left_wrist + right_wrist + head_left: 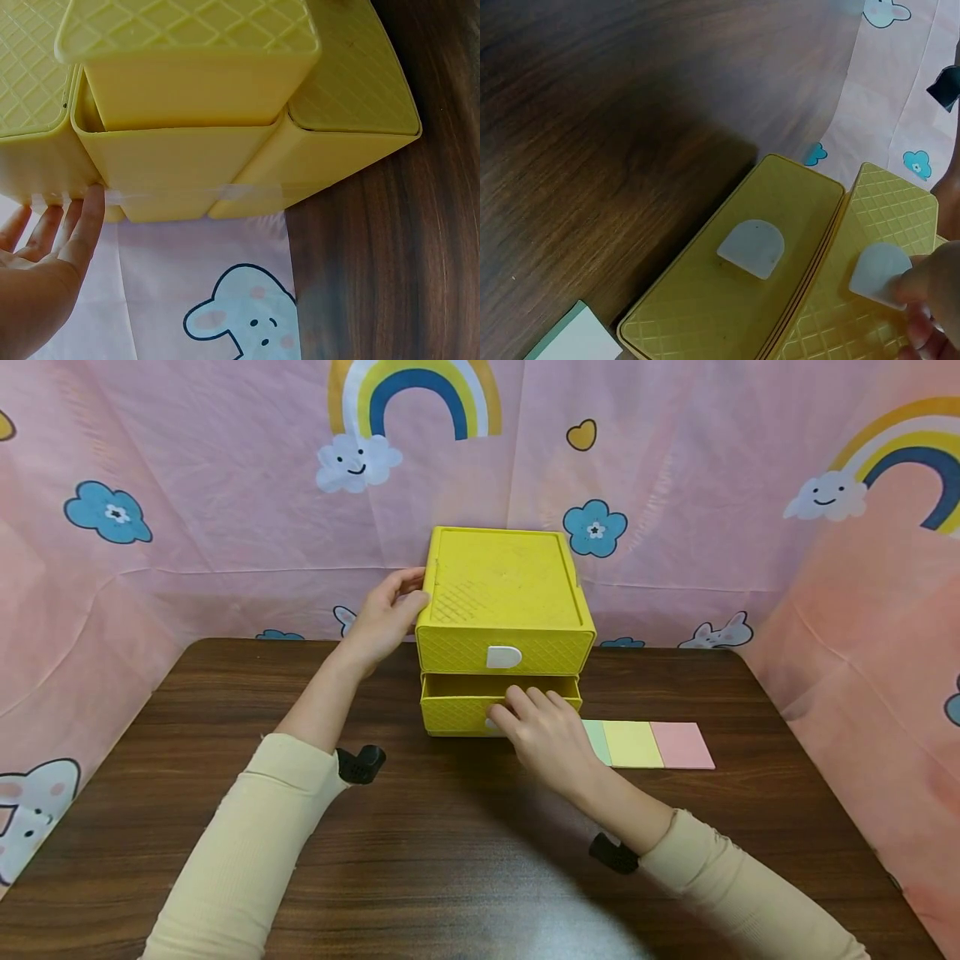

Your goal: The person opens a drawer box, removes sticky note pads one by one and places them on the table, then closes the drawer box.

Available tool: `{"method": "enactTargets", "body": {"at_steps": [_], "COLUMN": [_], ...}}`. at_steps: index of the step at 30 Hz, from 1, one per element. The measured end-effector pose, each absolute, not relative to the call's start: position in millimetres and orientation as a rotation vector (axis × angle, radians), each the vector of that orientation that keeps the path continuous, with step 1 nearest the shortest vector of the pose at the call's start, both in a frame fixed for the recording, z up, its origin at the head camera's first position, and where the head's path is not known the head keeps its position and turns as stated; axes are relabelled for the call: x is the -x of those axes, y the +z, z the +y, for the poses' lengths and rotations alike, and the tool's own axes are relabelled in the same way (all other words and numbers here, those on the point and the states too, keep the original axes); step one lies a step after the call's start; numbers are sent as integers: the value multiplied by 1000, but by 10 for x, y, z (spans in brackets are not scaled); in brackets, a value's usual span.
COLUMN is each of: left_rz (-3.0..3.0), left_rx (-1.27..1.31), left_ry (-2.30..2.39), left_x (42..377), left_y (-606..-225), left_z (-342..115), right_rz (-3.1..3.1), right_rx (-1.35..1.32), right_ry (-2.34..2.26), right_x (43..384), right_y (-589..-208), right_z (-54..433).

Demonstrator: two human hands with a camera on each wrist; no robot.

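Note:
A yellow plastic drawer unit stands at the back of the table, several drawers high. Its middle drawer is partly pulled out, while the top drawer and the bottom drawer sit flush. My right hand pinches the white handle of the pulled-out drawer, thumb against the handle, fingers partly hidden. Against the unit's left side rests my left hand, its fingers straight, thumb near the top edge. What the drawer holds inside cannot be made out.
To the right of the unit, green, yellow and pink paper pads lie in a row on the dark wooden table. A patterned pink cloth hangs behind and at both sides. Each wrist wears a black camera.

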State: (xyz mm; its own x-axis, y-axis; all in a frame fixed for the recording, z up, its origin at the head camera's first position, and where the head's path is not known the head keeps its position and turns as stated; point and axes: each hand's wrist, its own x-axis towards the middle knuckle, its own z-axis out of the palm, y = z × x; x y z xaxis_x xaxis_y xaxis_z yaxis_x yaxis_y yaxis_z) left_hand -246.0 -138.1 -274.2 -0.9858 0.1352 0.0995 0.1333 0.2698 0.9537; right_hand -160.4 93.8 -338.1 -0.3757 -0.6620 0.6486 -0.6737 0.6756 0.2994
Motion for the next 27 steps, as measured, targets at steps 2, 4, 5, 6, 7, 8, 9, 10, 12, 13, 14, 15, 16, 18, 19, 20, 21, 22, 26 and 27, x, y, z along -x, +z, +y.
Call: {"method": "enactTargets", "body": {"at_steps": [2, 4, 5, 6, 7, 8, 9, 10, 12, 13, 14, 15, 16, 18, 19, 20, 21, 22, 26, 27], "left_rz": [2504, 2505, 2505, 2504, 2502, 2499, 2497, 2496, 2491, 2488, 2487, 2487, 2487, 2486, 2488, 2489, 2491, 2493, 2501, 2503], "left_rx": [-266, -266, -267, -268, -268, -267, -267, -267, -269, -269, -269, -269, -269, -269, -269, -270, -271, -271, -271, -269], "left_ry": [1879, 1879, 1880, 1880, 1882, 1885, 1887, 1888, 1894, 1899, 1901, 1903, 1905, 1912, 1911, 1912, 1910, 1909, 1900, 1898], "left_x": [2457, 2454, 2454, 2454, 2454, 2454, 2455, 2456, 2458, 2458, 2458, 2458, 2458, 2459, 2461, 2463, 2465, 2467, 2474, 2476], "left_y": [-2740, -2739, -2739, -2740, -2740, -2742, -2743, -2745, -2748, -2749, -2750, -2751, -2752, -2754, -2755, -2757, -2758, -2760, -2766, -2767], "left_z": [-1380, -1379, -1379, -1381, -1381, -1380, -1381, -1381, -1381, -1380, -1380, -1381, -1381, -1381, -1381, -1380, -1380, -1380, -1381, -1381], "right_rz": [-2127, -2139, -2139, -2140, -2139, -2136, -2132, -2128, -2124, -2120, -2117, -2115, -2113, -2105, -2100, -2096, -2093, -2090, -2096, -2101], "right_rx": [-1019, -1011, -1006, -1002, -999, -996, -992, -989, -984, -982, -979, -977, -976, -978, -980, -982, -982, -984, -980, -977], "right_ry": [16, 8, 5, 2, -1, -4, -6, -7, -2, 3, 8, 13, 19, 38, 47, 55, 58, 64, 67, 65], "right_x": [1618, 1631, 1639, 1647, 1655, 1664, 1673, 1682, 1701, 1711, 1721, 1731, 1740, 1758, 1766, 1773, 1778, 1783, 1791, 1794], "right_y": [-3378, -3374, -3372, -3371, -3368, -3367, -3366, -3363, -3363, -3363, -3364, -3367, -3370, -3380, -3385, -3390, -3395, -3398, -3402, -3404], "right_z": [938, 933, 929, 925, 920, 916, 912, 908, 906, 904, 904, 904, 904, 905, 905, 904, 903, 901, 891, 889]}}
